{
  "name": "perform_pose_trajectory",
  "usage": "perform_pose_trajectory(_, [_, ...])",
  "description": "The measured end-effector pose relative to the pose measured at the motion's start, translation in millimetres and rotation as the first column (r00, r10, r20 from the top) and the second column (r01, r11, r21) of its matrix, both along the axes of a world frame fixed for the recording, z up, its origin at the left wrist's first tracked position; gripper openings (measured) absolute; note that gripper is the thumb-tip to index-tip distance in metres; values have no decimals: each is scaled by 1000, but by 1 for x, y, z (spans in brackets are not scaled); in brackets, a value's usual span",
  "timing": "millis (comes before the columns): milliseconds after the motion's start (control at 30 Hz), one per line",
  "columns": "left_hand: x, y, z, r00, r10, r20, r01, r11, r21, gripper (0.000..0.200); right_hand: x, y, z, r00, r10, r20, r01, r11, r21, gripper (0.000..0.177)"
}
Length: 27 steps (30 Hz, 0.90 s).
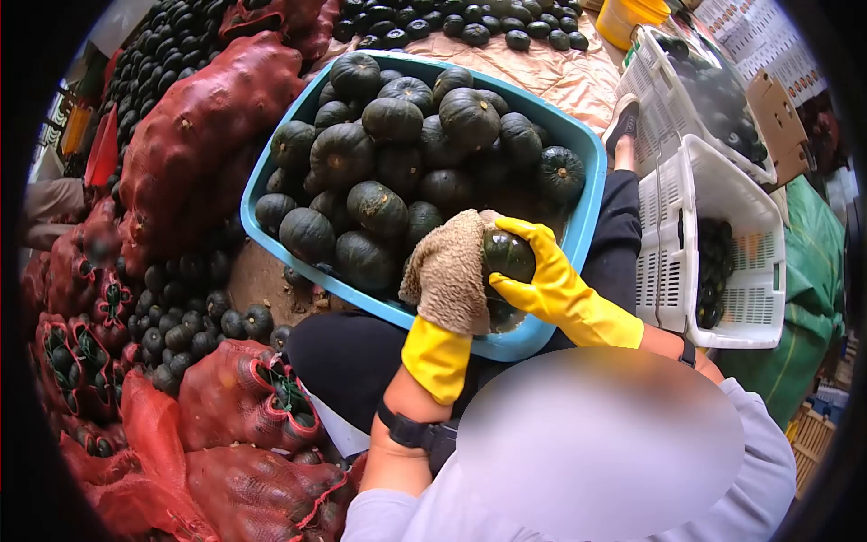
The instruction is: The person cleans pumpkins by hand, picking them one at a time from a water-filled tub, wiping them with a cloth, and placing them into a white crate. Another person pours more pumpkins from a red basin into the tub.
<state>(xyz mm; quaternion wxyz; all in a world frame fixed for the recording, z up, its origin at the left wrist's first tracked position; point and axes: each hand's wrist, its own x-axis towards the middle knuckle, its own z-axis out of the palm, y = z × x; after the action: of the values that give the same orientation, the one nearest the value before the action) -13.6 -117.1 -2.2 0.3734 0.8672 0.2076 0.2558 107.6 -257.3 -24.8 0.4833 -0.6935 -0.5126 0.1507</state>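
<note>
The yellow-gloved right hand [553, 282] closes its fingers round a dark green ribbed squash [508, 255], steadying it for the left hand [435, 354] at nine o'clock, whose fingers are hidden under a brown towelling cloth [449, 269].

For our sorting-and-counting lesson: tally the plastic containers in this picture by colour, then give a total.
Blue tub: 1
White baskets: 2
Yellow bucket: 1
Total: 4
</note>
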Motion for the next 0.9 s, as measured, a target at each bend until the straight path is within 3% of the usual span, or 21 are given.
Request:
perform_pose_trajectory(67, [-3,11,2,998,-36,-58,35,999,-22,70,2,-3,1,875,113,-471,-106,994,42,67])
perform_pose_trajectory(133, [-2,15,1,997,-12,-73,7,998,-63,69,8,-1,-5,530,234,-815,-161,971,174,68])
perform_pose_trajectory(233, [3,5,1,997,71,-26,-73,992,-103,67,-3,4,-20,276,162,-948,47,982,181,69])
perform_pose_trajectory(267, [6,-2,0,995,97,-4,-96,989,-109,67,-9,7,-32,251,109,-962,183,970,158,68])
perform_pose_trajectory(367, [12,-16,-4,992,116,45,-112,990,-83,66,-3,13,-45,727,-67,-683,187,977,104,75])
perform_pose_trajectory(400, [10,-15,-3,996,84,40,-82,996,-44,65,12,0,-38,958,-126,-256,101,989,-109,72])
perform_pose_trajectory(500, [2,-1,11,995,-38,-92,43,998,53,64,6,3,-7,962,70,-263,-79,997,-21,67])
perform_pose_trajectory(567, [-1,12,9,967,-77,-241,78,997,-6,64,8,2,14,809,36,-587,-120,987,-105,66])
perform_pose_trajectory(600, [0,16,3,977,-52,-206,44,998,-40,61,8,1,19,691,1,-723,-150,979,-141,65])
perform_pose_trajectory(733, [-1,13,2,989,71,-127,-93,979,-180,64,6,0,0,393,66,-917,-61,997,46,63])
perform_pose_trajectory(833, [3,-3,0,981,189,-32,-191,944,-270,50,-15,5,-18,186,132,-974,183,969,166,65])
perform_pose_trajectory(867, [7,-8,-2,977,214,-11,-208,934,-292,44,-19,4,-31,178,139,-974,247,952,181,68])
perform_pose_trajectory(900, [12,-14,-4,971,238,11,-223,923,-314,39,-15,4,-40,458,54,-887,206,965,165,69])
